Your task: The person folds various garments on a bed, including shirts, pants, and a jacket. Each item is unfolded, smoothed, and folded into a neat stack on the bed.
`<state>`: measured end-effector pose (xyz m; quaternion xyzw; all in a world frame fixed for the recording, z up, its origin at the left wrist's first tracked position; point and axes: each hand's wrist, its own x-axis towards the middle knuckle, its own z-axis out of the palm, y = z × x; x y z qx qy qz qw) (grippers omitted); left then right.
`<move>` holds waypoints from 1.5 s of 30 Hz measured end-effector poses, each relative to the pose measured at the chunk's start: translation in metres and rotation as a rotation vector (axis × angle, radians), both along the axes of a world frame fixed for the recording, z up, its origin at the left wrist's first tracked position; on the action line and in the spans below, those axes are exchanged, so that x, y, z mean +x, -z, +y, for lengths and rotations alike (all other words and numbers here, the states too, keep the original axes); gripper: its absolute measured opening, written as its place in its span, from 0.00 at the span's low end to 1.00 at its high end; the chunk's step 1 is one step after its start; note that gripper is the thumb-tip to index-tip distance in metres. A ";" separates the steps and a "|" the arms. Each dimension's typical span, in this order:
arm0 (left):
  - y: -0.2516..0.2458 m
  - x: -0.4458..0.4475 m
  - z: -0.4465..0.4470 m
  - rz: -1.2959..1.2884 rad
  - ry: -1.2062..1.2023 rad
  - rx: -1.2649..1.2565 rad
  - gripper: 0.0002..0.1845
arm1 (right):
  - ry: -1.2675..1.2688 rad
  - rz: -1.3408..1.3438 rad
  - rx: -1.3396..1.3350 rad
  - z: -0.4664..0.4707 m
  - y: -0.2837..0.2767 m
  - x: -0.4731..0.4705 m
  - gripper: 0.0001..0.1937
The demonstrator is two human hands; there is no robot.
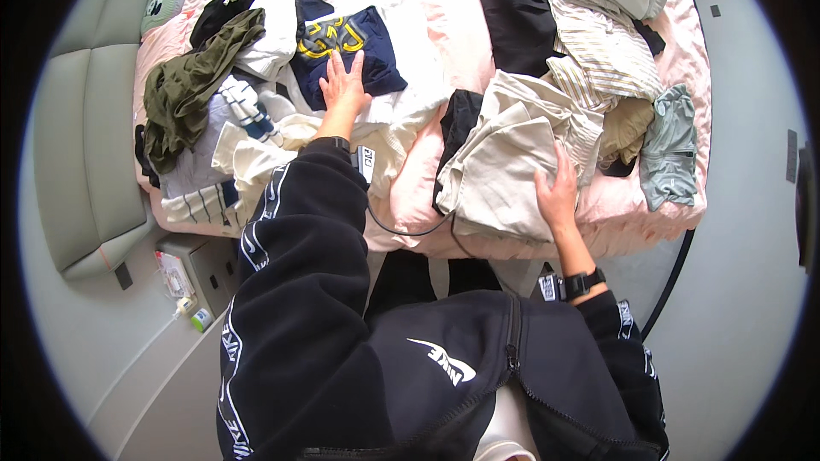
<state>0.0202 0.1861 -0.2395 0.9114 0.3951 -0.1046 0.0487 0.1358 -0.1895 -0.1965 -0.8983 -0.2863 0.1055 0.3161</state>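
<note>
My left hand [344,86] rests palm down, fingers spread, on a folded navy garment [378,73] with yellow and grey lettering. Under that garment lies a white garment [419,70]. My right hand [558,191] lies flat against the right side of folded beige trousers [506,166] near the bed's front edge. Neither hand grips any cloth. Black cloth [458,118] shows from beneath the beige trousers on their left. A cream knit garment [378,147] spreads below my left wrist.
Clothes heap on the pink bedsheet [442,6]: an olive garment [192,86] left, a striped shirt [602,54] and a grey-green zip garment [669,147] right. A cable [410,232] hangs between my wrists. Beside the padded headboard [90,141] stands a grey nightstand [205,262].
</note>
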 end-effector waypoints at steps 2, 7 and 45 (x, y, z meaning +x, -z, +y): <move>0.009 0.009 0.009 0.117 0.103 -0.049 0.38 | 0.028 0.095 0.012 0.000 -0.005 -0.011 0.28; 0.030 0.011 0.032 -0.208 -0.303 -0.394 0.20 | 0.178 0.450 0.174 0.017 -0.010 -0.024 0.23; -0.121 -0.044 -0.107 -0.376 -0.168 -1.316 0.23 | 0.177 1.306 0.852 0.031 -0.071 -0.068 0.15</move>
